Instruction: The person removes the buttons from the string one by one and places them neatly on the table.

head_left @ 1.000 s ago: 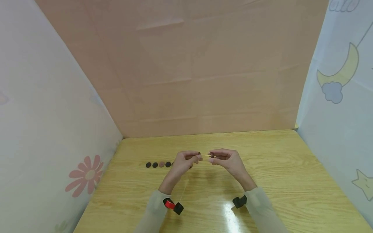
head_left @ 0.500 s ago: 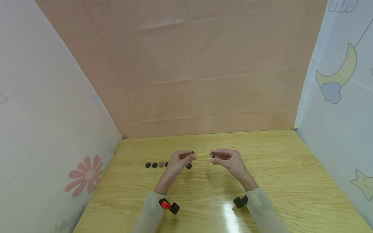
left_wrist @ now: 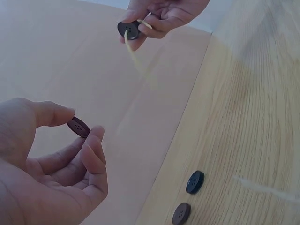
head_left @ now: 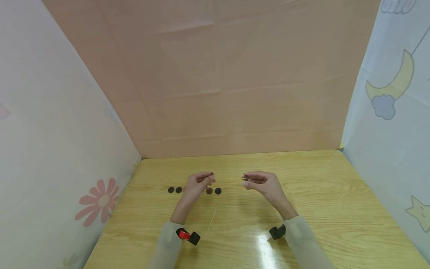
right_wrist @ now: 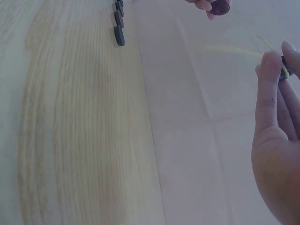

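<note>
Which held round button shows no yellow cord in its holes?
The dark brown round button pinched by the left hand; its holes look bare. Yellow cord emerges from the near-black round button the right hand holds.

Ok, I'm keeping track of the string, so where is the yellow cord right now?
In the left wrist view, the yellow cord runs from the dark button pinched in the right hand, above and right of the left hand.
</note>
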{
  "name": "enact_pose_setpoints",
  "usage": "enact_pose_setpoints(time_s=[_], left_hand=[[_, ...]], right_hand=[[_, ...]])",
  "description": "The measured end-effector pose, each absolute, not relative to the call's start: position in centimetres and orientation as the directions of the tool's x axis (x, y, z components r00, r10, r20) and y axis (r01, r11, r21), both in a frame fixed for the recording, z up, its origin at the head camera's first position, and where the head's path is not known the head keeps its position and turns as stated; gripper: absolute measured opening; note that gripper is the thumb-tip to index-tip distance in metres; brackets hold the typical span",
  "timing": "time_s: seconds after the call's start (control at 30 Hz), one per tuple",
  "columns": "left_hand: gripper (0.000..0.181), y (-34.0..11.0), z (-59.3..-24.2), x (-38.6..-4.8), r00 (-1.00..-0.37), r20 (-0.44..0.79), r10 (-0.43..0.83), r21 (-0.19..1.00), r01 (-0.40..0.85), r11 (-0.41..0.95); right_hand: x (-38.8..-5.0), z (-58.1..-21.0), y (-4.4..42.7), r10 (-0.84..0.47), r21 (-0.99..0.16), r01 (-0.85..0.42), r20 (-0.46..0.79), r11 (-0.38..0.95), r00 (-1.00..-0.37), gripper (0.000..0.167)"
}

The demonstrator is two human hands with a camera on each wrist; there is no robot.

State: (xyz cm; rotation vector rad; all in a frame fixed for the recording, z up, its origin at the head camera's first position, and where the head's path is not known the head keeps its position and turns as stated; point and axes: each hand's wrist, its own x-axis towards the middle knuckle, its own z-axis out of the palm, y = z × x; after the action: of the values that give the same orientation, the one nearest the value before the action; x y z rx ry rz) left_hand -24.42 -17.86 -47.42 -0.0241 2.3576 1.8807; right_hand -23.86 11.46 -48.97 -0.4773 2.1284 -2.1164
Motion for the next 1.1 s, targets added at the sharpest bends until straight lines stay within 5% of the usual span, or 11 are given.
enact_pose_setpoints(time_s=[0.53,1.1], left_hand=[[0.031,-20.9,-47.9,-24.8,-0.999,-0.025,0.020,0.973,-0.020,0.230],[0.034,-26.2,-49.4,-24.8,-0.992,0.037,-0.117,0.899,-0.018,0.437]], right_hand=[[-23.9,-49.0,11.7,-0.296,-0.989,-0.145,0.150,-0.040,-0.943,0.047],[-24.0,-49.2,12.2,-0.283,-0.987,-0.149,0.161,-0.063,-0.945,0.043]])
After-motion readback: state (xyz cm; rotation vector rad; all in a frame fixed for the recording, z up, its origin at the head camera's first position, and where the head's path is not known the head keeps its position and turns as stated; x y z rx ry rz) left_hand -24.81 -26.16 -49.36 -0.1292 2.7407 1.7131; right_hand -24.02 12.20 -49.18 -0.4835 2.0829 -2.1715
